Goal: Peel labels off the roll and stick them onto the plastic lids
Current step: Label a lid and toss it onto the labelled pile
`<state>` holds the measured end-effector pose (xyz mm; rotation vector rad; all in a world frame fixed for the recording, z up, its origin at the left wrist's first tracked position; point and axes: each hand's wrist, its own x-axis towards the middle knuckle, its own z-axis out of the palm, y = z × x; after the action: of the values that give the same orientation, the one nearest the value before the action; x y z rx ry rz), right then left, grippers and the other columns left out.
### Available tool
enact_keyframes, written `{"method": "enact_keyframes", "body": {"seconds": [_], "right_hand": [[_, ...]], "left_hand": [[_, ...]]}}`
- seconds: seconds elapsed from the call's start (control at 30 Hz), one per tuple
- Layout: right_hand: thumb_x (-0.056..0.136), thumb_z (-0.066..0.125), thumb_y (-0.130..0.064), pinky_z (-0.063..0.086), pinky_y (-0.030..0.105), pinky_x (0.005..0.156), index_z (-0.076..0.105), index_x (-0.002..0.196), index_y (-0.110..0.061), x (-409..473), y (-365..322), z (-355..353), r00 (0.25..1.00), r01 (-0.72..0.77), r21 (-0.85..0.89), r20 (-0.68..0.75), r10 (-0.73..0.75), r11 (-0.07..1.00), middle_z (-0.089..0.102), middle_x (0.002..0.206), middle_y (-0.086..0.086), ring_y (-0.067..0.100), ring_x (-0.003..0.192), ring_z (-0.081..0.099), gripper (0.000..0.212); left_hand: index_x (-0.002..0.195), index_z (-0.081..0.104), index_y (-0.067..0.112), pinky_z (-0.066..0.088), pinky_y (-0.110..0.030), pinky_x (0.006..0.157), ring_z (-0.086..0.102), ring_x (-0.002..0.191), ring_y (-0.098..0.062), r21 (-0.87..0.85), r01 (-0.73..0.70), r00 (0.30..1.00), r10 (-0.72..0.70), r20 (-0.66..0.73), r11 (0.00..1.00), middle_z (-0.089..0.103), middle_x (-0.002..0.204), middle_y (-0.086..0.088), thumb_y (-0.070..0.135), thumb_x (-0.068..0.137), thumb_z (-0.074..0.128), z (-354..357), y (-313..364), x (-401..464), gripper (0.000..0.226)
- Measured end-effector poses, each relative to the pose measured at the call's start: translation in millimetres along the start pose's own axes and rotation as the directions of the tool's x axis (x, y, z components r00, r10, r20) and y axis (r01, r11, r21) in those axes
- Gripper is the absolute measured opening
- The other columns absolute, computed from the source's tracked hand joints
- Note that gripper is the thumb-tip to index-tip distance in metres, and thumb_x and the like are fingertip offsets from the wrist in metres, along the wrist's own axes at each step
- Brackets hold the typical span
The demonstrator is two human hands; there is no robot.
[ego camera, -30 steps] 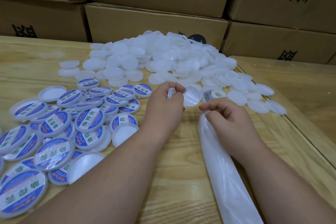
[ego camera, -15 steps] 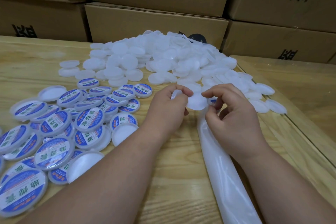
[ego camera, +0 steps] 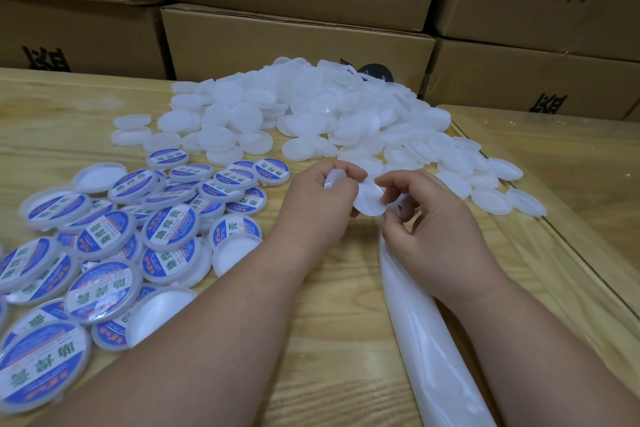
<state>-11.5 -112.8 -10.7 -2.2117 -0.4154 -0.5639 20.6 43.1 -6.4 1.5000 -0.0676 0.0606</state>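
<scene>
My left hand [ego camera: 317, 208] grips a blank white plastic lid [ego camera: 330, 179] by its edge, above the table. A round white disc [ego camera: 369, 201], which looks like a label seen from its back, hangs between both hands. My right hand [ego camera: 429, 229] pinches the disc's right edge with thumb and forefinger. The glossy white backing strip [ego camera: 426, 333] runs from under my right hand toward the near edge. The label roll is hidden behind my right hand. Several labelled lids [ego camera: 169, 232] with blue and white labels lie at the left. A heap of blank lids [ego camera: 311, 114] lies beyond the hands.
The wooden table [ego camera: 311, 357] has a raised rim [ego camera: 568, 246] along its right side. Stacked cardboard boxes [ego camera: 298, 42] close off the back. Some lids at the left lie upside down [ego camera: 235, 251].
My right hand has left the backing strip and risen to the disc beside my left hand. It now covers the label roll. My left hand has barely moved.
</scene>
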Motion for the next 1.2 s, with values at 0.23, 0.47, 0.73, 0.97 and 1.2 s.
{"method": "enact_keyframes", "body": {"seconds": [0.23,0.47,0.73,0.97,1.2], "right_hand": [[0.085,0.065,0.001,0.041,0.010,0.065,0.068,0.109,-0.033,-1,-4,1,0.999,-0.033,0.077,-0.034,0.036,0.996,0.064,0.097,-0.015,0.017,0.078,0.057,0.042],[0.086,0.066,0.007,0.044,0.009,0.062,0.069,0.101,-0.029,-1,-10,0,0.971,-0.107,0.331,-0.169,0.170,0.938,0.066,0.087,-0.014,0.000,0.069,0.058,0.038],[0.093,0.067,0.002,0.049,0.015,0.060,0.070,0.107,-0.021,5,-5,-5,0.916,-0.306,0.637,-0.004,0.401,0.707,0.076,0.084,0.000,0.005,0.067,0.063,0.027],[0.092,0.074,-0.007,0.052,0.034,0.087,0.065,0.116,-0.023,4,-2,-2,0.908,-0.381,0.611,0.107,0.405,0.694,0.079,0.094,0.009,0.019,0.090,0.072,0.031],[0.092,0.074,-0.007,0.053,0.025,0.069,0.062,0.119,-0.020,4,-2,-2,0.894,-0.418,0.636,0.161,0.418,0.649,0.080,0.093,0.010,0.022,0.087,0.078,0.032]], "left_hand": [[0.086,0.072,0.020,0.050,-0.026,0.059,0.062,0.058,-0.014,-0.018,-0.018,0.999,0.019,0.044,1.000,0.067,0.071,0.003,0.030,0.075,0.055,-1,2,-1,0.023],[0.096,0.047,0.017,0.029,-0.019,0.039,0.052,0.039,-0.025,-0.215,-0.004,0.995,0.025,0.097,0.977,0.066,0.063,-0.007,0.027,0.069,0.037,-4,5,-1,0.030],[0.103,0.069,0.030,0.034,-0.027,0.048,0.066,0.061,-0.023,-0.259,-0.047,0.995,0.067,0.068,0.965,0.076,0.100,-0.006,0.041,0.093,0.043,-5,1,1,0.030],[0.100,0.064,0.019,0.030,-0.030,0.048,0.061,0.053,-0.030,-0.247,0.047,0.982,0.001,0.189,0.968,0.071,0.079,-0.009,0.027,0.075,0.037,-5,6,1,0.038],[0.099,0.065,0.021,0.034,-0.029,0.049,0.063,0.060,-0.031,-0.169,0.060,0.969,-0.017,0.246,0.984,0.072,0.102,-0.025,0.014,0.064,0.038,-4,9,-1,0.045]]}}
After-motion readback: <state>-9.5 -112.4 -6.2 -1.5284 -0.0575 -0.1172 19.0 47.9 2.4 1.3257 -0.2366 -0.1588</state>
